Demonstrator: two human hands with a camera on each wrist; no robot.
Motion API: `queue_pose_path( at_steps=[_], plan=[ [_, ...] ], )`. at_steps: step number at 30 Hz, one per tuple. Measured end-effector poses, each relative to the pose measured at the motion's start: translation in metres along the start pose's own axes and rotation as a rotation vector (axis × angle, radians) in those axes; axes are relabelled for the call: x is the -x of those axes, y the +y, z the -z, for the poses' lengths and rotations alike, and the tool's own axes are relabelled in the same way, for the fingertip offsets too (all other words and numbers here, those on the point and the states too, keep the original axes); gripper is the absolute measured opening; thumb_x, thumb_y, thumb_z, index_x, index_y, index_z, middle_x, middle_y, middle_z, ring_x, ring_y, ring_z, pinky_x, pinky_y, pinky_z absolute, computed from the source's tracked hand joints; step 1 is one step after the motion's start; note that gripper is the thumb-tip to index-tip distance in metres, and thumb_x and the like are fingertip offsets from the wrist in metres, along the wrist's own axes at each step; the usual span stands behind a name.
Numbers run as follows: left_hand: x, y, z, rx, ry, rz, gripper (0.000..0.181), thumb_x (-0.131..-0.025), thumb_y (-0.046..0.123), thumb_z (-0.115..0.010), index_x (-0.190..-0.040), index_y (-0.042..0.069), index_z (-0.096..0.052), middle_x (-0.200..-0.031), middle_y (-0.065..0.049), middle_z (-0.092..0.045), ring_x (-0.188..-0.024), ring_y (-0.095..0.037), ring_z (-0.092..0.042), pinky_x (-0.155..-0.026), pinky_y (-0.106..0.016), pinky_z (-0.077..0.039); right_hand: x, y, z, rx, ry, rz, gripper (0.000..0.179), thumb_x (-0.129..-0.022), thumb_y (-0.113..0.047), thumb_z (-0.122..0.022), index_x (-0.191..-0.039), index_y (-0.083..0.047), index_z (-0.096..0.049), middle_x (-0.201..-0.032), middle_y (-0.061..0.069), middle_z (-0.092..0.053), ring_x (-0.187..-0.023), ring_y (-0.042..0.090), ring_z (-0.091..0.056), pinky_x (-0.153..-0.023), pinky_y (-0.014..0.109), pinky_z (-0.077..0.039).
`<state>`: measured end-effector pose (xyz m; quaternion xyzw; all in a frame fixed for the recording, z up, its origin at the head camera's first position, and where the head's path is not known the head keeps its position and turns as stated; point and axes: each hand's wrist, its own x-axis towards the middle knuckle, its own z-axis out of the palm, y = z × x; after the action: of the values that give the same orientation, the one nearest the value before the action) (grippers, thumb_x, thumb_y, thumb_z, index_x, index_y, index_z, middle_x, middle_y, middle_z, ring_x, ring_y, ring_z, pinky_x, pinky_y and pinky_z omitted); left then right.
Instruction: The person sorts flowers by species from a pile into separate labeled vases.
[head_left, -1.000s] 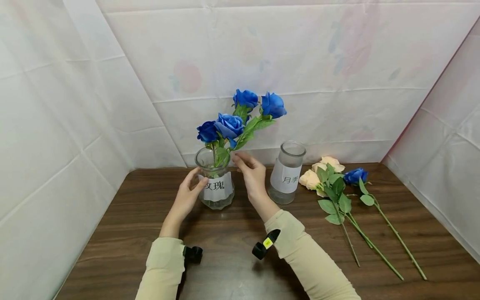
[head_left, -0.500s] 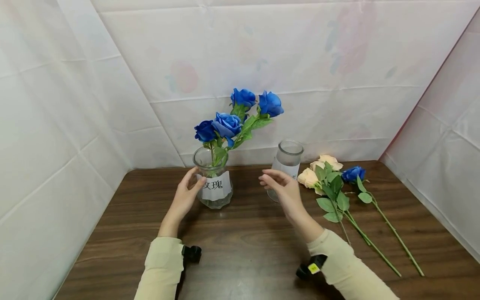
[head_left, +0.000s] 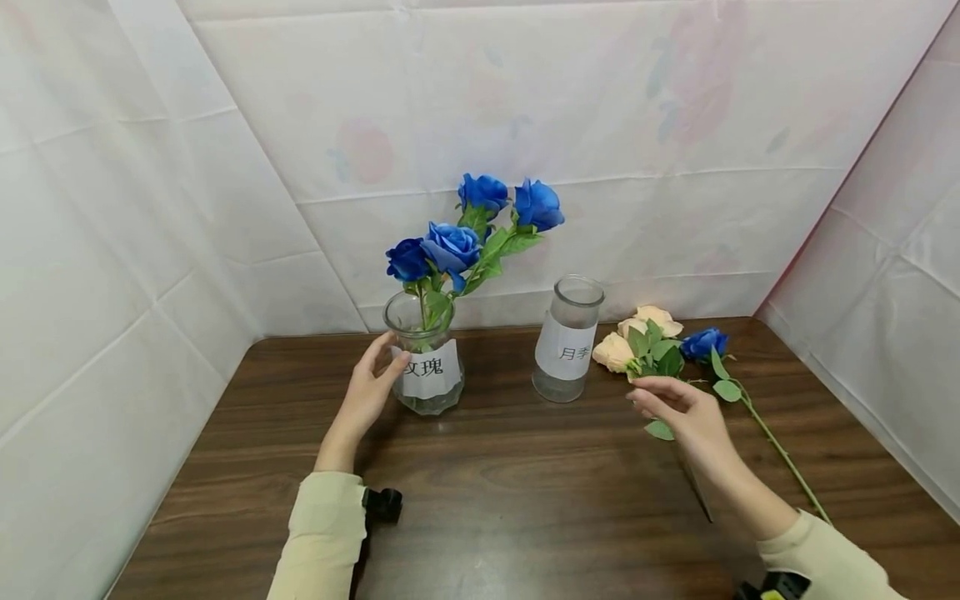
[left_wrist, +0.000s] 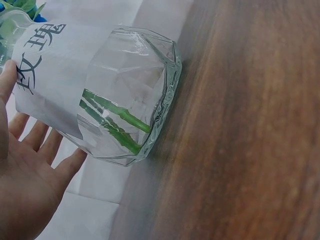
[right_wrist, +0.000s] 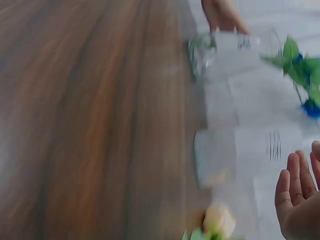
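Note:
On the left stands a faceted glass vase (head_left: 427, 402) with a white paper label, holding several blue roses (head_left: 453, 246). My left hand (head_left: 366, 385) holds its left side, the thumb on the label and the fingers behind the glass. Two green stem ends (left_wrist: 117, 125) show near its base in the left wrist view. My right hand (head_left: 690, 417) holds nothing, fingers loosely bent, over the stems of the cream flowers (head_left: 615, 353) lying on the right. It hides much of those stems. Another blue rose (head_left: 705, 343) lies just right of them.
A taller, straight-sided glass vase (head_left: 558, 389) with a white label and no flowers stands between the first vase and the lying flowers. The brown wooden table (head_left: 465, 492) ends at a white cloth (head_left: 637, 108) hanging behind and at both sides.
My right hand has moved right, from beside the roses in the left vase, past the taller vase, to the lying flowers. My left hand has stayed on the left vase.

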<state>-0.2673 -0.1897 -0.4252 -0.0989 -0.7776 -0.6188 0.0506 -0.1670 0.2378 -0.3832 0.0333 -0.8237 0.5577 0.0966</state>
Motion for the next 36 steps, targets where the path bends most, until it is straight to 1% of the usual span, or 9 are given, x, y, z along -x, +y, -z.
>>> queue_pose_path(
  at_steps=[8, 13, 19, 21, 24, 26, 27, 32, 36],
  plan=[
    [0.000, 0.001, -0.002, 0.004, 0.000, -0.003, 0.060, -0.105, 0.022, -0.052, -0.154, 0.000, -0.027, -0.156, -0.022, -0.031, -0.144, -0.038, -0.027, -0.117, -0.050, -0.024, 0.009, 0.032, 0.064, 0.078, 0.098, -0.070, 0.030, -0.096, -0.026, -0.068, -0.121, -0.009, -0.069, -0.096, -0.017, -0.072, -0.083, 0.005, -0.069, -0.070, 0.018, -0.055],
    [-0.002, 0.003, -0.002, 0.004, -0.003, 0.004, 0.061, -0.104, 0.023, -0.053, -0.154, 0.001, -0.027, -0.156, -0.021, -0.031, -0.145, -0.037, -0.026, -0.118, -0.049, -0.024, 0.004, 0.056, 0.104, 0.155, 0.145, -0.130, 0.030, -0.095, -0.031, -0.069, -0.120, -0.013, -0.070, -0.089, -0.024, -0.070, -0.078, 0.000, -0.068, -0.064, 0.017, -0.052],
    [-0.004, 0.003, 0.000, 0.018, -0.014, 0.015, 0.062, -0.104, 0.021, -0.053, -0.155, 0.001, -0.024, -0.157, -0.021, -0.028, -0.146, -0.036, -0.024, -0.118, -0.049, -0.023, -0.010, 0.088, 0.141, 0.232, 0.150, -0.236, 0.033, -0.093, -0.042, -0.068, -0.117, -0.019, -0.071, -0.089, -0.034, -0.060, -0.074, 0.000, -0.066, -0.062, 0.014, -0.050],
    [-0.004, 0.003, 0.000, 0.019, -0.016, 0.017, 0.062, -0.104, 0.021, -0.053, -0.155, 0.001, -0.024, -0.158, -0.021, -0.027, -0.146, -0.036, -0.023, -0.118, -0.049, -0.022, -0.013, 0.096, 0.149, 0.284, 0.135, -0.259, 0.041, -0.094, -0.045, -0.067, -0.120, -0.014, -0.069, -0.096, -0.028, -0.061, -0.073, -0.002, -0.064, -0.062, 0.014, -0.049],
    [-0.004, 0.003, 0.000, 0.014, -0.016, 0.021, 0.062, -0.104, 0.022, -0.053, -0.156, 0.001, -0.024, -0.158, -0.020, -0.028, -0.146, -0.036, -0.023, -0.118, -0.049, -0.023, -0.017, 0.104, 0.157, 0.371, 0.093, -0.280, 0.055, -0.094, -0.047, -0.065, -0.127, -0.003, -0.064, -0.117, 0.005, -0.066, -0.072, -0.004, -0.062, -0.061, 0.017, -0.050],
    [-0.004, 0.004, 0.000, 0.013, -0.014, 0.022, 0.062, -0.105, 0.023, -0.052, -0.156, 0.002, -0.024, -0.158, -0.020, -0.028, -0.146, -0.035, -0.024, -0.118, -0.048, -0.023, -0.019, 0.109, 0.160, 0.424, 0.061, -0.274, 0.061, -0.095, -0.045, -0.064, -0.130, 0.005, -0.060, -0.128, 0.028, -0.058, -0.072, -0.004, -0.060, -0.061, 0.020, -0.052],
    [-0.003, 0.004, 0.000, 0.013, -0.012, 0.020, 0.062, -0.105, 0.023, -0.052, -0.156, 0.002, -0.025, -0.158, -0.020, -0.028, -0.146, -0.035, -0.024, -0.118, -0.048, -0.023, -0.020, 0.111, 0.161, 0.446, 0.050, -0.269, 0.063, -0.095, -0.044, -0.064, -0.129, 0.008, -0.058, -0.131, 0.035, -0.053, -0.071, -0.004, -0.060, -0.061, 0.022, -0.053],
    [-0.003, 0.005, -0.001, 0.013, -0.014, 0.008, 0.061, -0.105, 0.024, -0.052, -0.155, 0.002, -0.025, -0.157, -0.021, -0.028, -0.146, -0.036, -0.024, -0.118, -0.050, -0.023, -0.023, 0.119, 0.164, 0.529, -0.017, -0.268, 0.062, -0.097, -0.039, -0.064, -0.126, 0.015, -0.057, -0.118, 0.036, -0.060, -0.073, 0.006, -0.061, -0.060, 0.028, -0.055],
    [-0.004, 0.004, -0.001, 0.012, -0.017, 0.013, 0.061, -0.105, 0.024, -0.052, -0.156, 0.002, -0.025, -0.157, -0.021, -0.028, -0.146, -0.036, -0.024, -0.118, -0.050, -0.023, -0.026, 0.121, 0.164, 0.588, -0.055, -0.271, 0.059, -0.097, -0.038, -0.064, -0.122, 0.015, -0.060, -0.113, 0.034, -0.063, -0.072, 0.014, -0.059, -0.058, 0.032, -0.051]
  ],
)
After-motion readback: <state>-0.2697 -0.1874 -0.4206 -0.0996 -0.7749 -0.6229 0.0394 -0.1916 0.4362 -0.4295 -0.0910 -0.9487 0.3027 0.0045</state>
